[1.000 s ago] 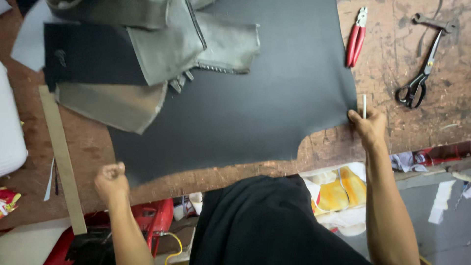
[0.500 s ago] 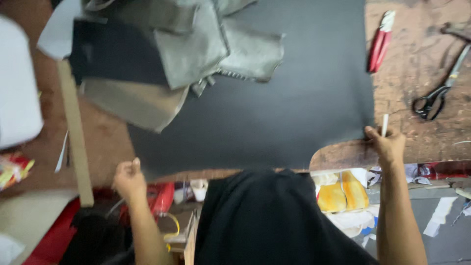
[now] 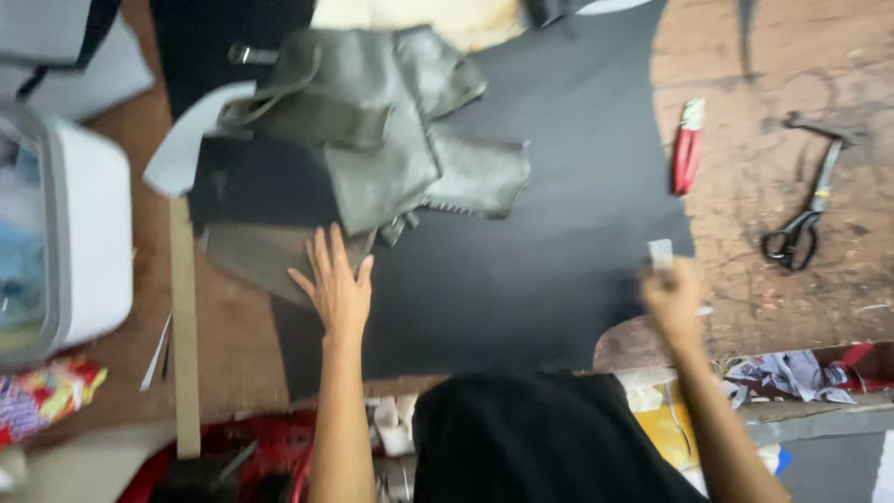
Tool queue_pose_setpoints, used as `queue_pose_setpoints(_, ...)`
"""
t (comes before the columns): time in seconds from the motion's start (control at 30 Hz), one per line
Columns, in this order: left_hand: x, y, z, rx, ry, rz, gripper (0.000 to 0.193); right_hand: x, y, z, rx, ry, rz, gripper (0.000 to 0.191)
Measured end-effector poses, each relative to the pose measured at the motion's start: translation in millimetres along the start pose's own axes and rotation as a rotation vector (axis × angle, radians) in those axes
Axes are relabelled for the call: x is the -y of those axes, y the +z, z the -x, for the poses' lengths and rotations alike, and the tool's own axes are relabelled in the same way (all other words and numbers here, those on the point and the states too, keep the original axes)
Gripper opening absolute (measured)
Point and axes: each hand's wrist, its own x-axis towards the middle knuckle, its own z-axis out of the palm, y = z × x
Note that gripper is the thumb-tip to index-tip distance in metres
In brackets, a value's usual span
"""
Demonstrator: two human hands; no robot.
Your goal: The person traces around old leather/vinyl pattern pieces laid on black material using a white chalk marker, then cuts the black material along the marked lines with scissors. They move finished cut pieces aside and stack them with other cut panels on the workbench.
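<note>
A large dark grey leather sheet (image 3: 549,214) lies flat on a worn wooden bench (image 3: 773,65). My left hand (image 3: 333,284) is spread open, fingers apart, pressing down where the sheet meets a pile of grey-green leather pieces (image 3: 382,158). My right hand (image 3: 672,296) is at the sheet's right edge, closed around a small white marking stick (image 3: 660,252) that points up from my fingers. The picture is blurred by motion.
Red-handled pliers (image 3: 687,149) and black scissors (image 3: 803,224) lie on the bench to the right. A long wooden strip (image 3: 183,326) runs down the left side beside a white plastic container (image 3: 74,242). Clutter and red tools sit below the bench edge.
My left hand has left the sheet's lower left corner, opened from a fist and moved up onto the sheet by the leather pile. My right hand stays at the sheet's right edge; the camera moved.
</note>
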Motion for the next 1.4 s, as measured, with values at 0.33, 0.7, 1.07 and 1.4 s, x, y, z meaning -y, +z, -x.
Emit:
queue_pose_setpoints(0.33,-3,61,-1,-0.266,0.025,0.118,0.032,93,54,32,0.170,0.043,0.238,0.040)
queue_pose_setpoints(0.7,-58,49,-38,-0.188,0.028,0.017,0.087,94,52,31,0.136,0.026,0.206,0.040)
queue_pose_setpoints(1.07,-88,24,-105,-0.384,0.082,0.514,0.038,87,66,24,0.161,-0.008,0.311,0.048)
queue_pose_setpoints(1.4,1,-70,-304,-0.177,0.277,-0.125,0.032,88,72,12,0.143,0.045,0.346,0.045)
